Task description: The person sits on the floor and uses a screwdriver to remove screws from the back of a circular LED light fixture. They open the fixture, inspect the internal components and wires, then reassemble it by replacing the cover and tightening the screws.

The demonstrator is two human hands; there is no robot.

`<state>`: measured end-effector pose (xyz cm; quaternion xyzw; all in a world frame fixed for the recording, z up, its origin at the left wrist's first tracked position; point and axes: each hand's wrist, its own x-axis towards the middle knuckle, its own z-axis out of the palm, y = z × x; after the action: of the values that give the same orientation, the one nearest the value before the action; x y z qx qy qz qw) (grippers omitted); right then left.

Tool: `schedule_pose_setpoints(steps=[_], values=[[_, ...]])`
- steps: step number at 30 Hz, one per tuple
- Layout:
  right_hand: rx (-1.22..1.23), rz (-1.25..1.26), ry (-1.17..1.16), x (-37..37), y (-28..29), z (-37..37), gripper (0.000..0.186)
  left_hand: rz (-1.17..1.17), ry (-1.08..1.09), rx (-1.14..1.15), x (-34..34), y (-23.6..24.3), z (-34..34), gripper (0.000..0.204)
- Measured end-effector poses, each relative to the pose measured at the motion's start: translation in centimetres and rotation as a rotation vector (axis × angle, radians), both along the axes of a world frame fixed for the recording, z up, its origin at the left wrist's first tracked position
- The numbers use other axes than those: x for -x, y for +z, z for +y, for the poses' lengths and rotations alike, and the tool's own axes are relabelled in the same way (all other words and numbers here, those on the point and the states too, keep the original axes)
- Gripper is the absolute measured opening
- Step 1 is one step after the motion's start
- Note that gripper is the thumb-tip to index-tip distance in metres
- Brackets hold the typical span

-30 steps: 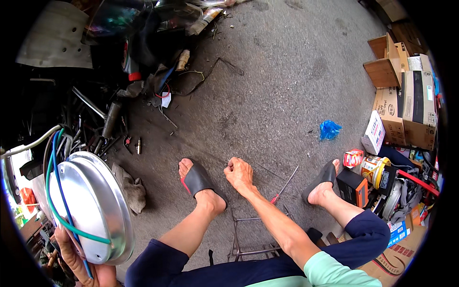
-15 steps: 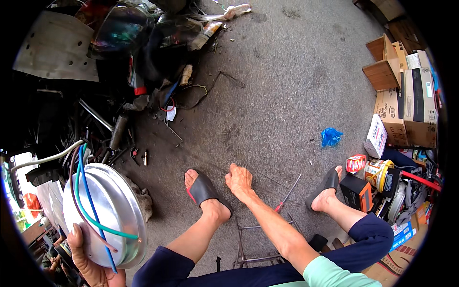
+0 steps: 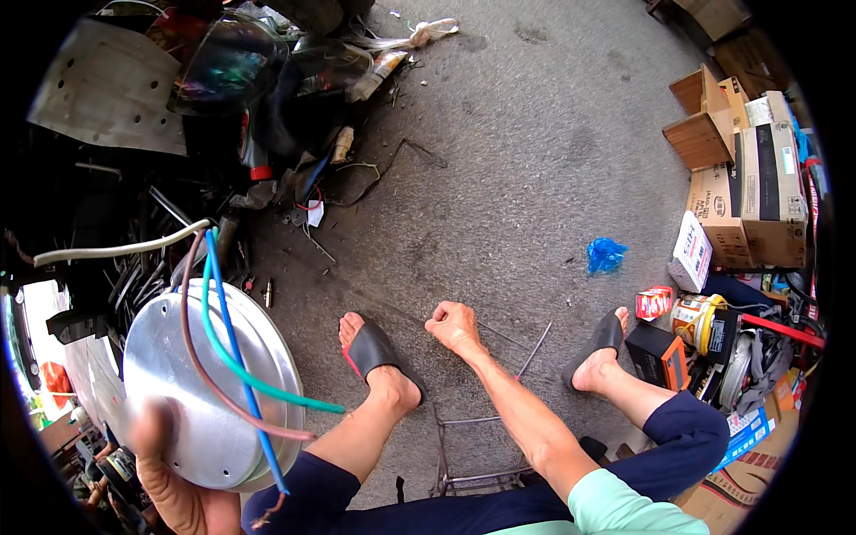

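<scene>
My left hand grips a round silver metal housing by its lower edge, thumb on the flat face. Brown, green and blue insulated wires and a thicker whitish cable come together above the housing. The three coloured wires hang across its face, with bare copper showing at the blue wire's end. My right hand is closed above the ground between my feet, fingers curled; whatever they hold, if anything, is hidden. A screwdriver shaft shows beside my right forearm, its handle mostly covered.
Dark clutter with tools and a clear visor fills the left side. Cardboard boxes, a yellow-lidded tub and small cartons line the right. A thin metal frame lies between my legs; a crumpled blue plastic bag is farther out.
The housing has moved right and turned more face-on, its wires swinging right over my knee. My right hand has shifted slightly right and stays closed.
</scene>
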<state>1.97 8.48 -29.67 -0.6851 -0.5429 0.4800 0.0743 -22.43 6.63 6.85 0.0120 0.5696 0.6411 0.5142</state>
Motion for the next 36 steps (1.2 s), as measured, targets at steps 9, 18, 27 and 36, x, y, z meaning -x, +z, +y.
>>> schedule_pose_setpoints(steps=[9, 18, 27, 36], values=[[0.47, 1.08, -0.544, -8.7, 9.5, -0.8, 0.003, 0.122, 0.039, 0.051, -4.1, 2.1, 0.4, 0.036], [0.372, 1.496, -0.576, -10.5, 20.5, -4.7, 0.012, 0.114, -0.271, -0.094, -7.3, 1.6, 1.4, 0.04], [0.247, 1.609, -0.674, -12.8, 28.9, -8.8, 0.015, 0.105, -0.41, -0.112, -7.1, -0.2, 1.2, 0.038], [0.379, 1.68, -0.606, -10.0, 31.2, -11.2, 0.017, 0.146, -0.358, -0.079, -5.0, 0.9, 0.4, 0.036]])
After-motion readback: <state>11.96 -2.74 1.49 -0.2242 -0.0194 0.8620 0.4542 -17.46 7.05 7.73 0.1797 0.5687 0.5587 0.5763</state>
